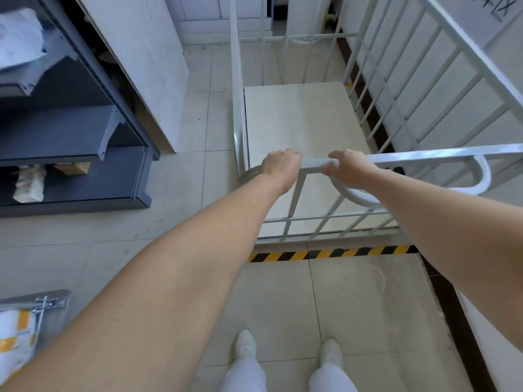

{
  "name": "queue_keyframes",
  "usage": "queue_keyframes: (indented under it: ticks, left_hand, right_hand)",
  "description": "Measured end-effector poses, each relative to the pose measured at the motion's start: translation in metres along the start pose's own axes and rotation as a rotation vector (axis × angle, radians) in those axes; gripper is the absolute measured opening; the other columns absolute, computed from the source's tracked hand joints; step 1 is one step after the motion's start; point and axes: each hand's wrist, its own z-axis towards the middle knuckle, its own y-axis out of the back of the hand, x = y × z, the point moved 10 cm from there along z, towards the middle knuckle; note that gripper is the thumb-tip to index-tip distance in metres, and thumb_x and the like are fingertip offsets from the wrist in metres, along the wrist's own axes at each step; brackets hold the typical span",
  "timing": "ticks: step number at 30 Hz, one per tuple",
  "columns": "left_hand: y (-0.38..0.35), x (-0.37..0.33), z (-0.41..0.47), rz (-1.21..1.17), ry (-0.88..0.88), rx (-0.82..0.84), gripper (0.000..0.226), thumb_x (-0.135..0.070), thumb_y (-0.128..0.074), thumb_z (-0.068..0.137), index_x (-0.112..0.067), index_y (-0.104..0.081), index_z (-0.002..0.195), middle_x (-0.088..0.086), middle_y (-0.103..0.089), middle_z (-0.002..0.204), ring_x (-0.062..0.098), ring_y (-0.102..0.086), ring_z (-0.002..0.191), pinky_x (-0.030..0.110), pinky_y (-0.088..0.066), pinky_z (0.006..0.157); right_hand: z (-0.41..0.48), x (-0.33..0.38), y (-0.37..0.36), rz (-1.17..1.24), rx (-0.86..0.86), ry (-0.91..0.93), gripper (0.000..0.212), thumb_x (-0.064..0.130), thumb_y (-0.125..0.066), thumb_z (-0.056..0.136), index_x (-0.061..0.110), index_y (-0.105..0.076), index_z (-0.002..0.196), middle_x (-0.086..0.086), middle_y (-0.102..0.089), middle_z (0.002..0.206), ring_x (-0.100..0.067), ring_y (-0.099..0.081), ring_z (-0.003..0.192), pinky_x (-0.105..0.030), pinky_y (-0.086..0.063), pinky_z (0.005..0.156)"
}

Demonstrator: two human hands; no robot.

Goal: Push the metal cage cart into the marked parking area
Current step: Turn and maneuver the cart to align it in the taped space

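Head camera: left hand (280, 168) and right hand (350, 170) grip cage cart rail (424, 157); black writing (499, 7) illegible.

Warehouse storeroom: dark steel shelving (85, 154) with wrapped parcels (29, 183), tiled floor (181, 222), yellow-black hazard tape (331, 253).

I'm counting 1 cage cart (294, 123), 2 hands (L hand (280, 168), R hand (349, 171)), 1 striped tape line (331, 253), 1 shelf unit (70, 131).

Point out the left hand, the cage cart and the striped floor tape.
left hand (280, 169): head view, back of the hand, curled over the rail.
cage cart (430, 157): head view, near top rail.
striped floor tape (325, 254): head view, middle of the strip.
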Motion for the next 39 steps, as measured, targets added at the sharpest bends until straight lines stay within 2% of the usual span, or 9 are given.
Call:
queue_keyframes:
  ticks: [4,10,17,21,25,31,34,36,39]
  left_hand:
    - [0.021,0.032,-0.019,-0.012,-0.031,-0.013,0.022,0.000,-0.041,0.094,-0.006,-0.057,0.109,0.013,-0.057,0.115,0.033,-0.056,0.108,0.035,-0.037,0.073]
    - [0.046,0.101,-0.028,-0.073,0.109,0.006,0.032,-0.007,-0.046,0.097,-0.008,-0.056,0.127,0.013,-0.056,0.128,0.035,-0.053,0.117,0.042,-0.046,0.095]
    - [0.039,0.132,-0.018,-0.108,0.117,0.075,0.037,-0.006,-0.045,0.097,-0.011,-0.050,0.133,0.011,-0.051,0.136,0.033,-0.049,0.123,0.043,-0.045,0.099]
    - [0.024,0.143,-0.001,-0.056,-0.011,0.143,0.060,0.013,-0.038,0.090,-0.016,-0.039,0.144,0.007,-0.037,0.150,0.030,-0.034,0.138,0.040,-0.031,0.113]
    - [0.023,0.160,0.022,-0.014,-0.204,0.199,0.066,0.013,-0.040,0.091,-0.018,-0.031,0.149,0.005,-0.027,0.156,0.024,-0.024,0.145,0.035,-0.022,0.116]
    - [0.013,0.189,0.058,0.026,-0.456,0.275,0.056,0.003,-0.044,0.094,-0.017,-0.036,0.145,0.005,-0.035,0.152,0.024,-0.028,0.142,0.041,-0.030,0.114]
    - [0.006,0.193,0.069,0.095,-0.561,0.266,0.058,0.005,-0.044,0.093,-0.017,-0.034,0.145,0.005,-0.035,0.151,0.025,-0.029,0.141,0.042,-0.032,0.113]
    - [0.004,0.191,0.074,0.135,-0.613,0.260,0.060,0.006,-0.044,0.091,-0.015,-0.033,0.145,0.006,-0.033,0.151,0.024,-0.028,0.141,0.040,-0.029,0.113]
    - [0.000,0.187,0.086,0.130,-0.656,0.269,0.048,0.004,-0.041,0.092,-0.013,-0.043,0.137,0.007,-0.038,0.147,0.024,-0.033,0.136,0.036,-0.026,0.111]
  right_hand:
    - [-0.014,0.046,-0.010,0.022,0.002,0.026,0.055,0.040,-0.052,0.094,0.015,-0.043,0.142,-0.013,-0.054,0.135,-0.031,-0.051,0.122,-0.036,-0.041,0.097]
    - [-0.012,0.118,-0.019,0.099,0.074,0.132,0.056,0.041,-0.052,0.094,0.010,-0.044,0.141,-0.011,-0.050,0.141,-0.029,-0.052,0.124,-0.033,-0.040,0.101]
    - [0.015,0.170,-0.040,0.068,0.128,0.136,0.056,0.040,-0.043,0.098,0.005,-0.041,0.141,-0.014,-0.049,0.141,-0.031,-0.048,0.127,-0.034,-0.039,0.101]
    - [0.030,0.183,-0.065,0.039,0.190,0.047,0.050,0.037,-0.039,0.100,0.002,-0.048,0.135,-0.015,-0.055,0.130,-0.030,-0.054,0.113,-0.029,-0.038,0.080]
    - [0.038,0.222,-0.094,0.280,0.364,-0.016,0.036,0.025,-0.049,0.098,0.000,-0.058,0.122,-0.010,-0.066,0.100,-0.017,-0.060,0.070,-0.021,-0.049,0.060]
    - [0.067,0.224,-0.027,-0.108,-0.097,-0.217,0.032,0.028,-0.056,0.092,0.005,-0.059,0.114,-0.015,-0.064,0.111,-0.033,-0.061,0.102,-0.033,-0.046,0.075]
    - [0.066,0.193,-0.043,-0.096,0.068,-0.367,0.050,0.043,-0.057,0.091,0.003,-0.054,0.120,-0.014,-0.061,0.110,-0.032,-0.057,0.104,-0.038,-0.047,0.082]
    - [0.068,0.188,-0.070,-0.042,0.196,-0.395,0.049,0.043,-0.049,0.095,0.000,-0.057,0.118,-0.012,-0.057,0.098,-0.030,-0.055,0.092,-0.035,-0.043,0.075]
    - [0.076,0.186,-0.079,0.066,0.177,-0.439,0.039,0.040,-0.045,0.097,0.003,-0.058,0.098,-0.006,-0.049,0.073,-0.024,-0.047,0.070,-0.030,-0.036,0.062]
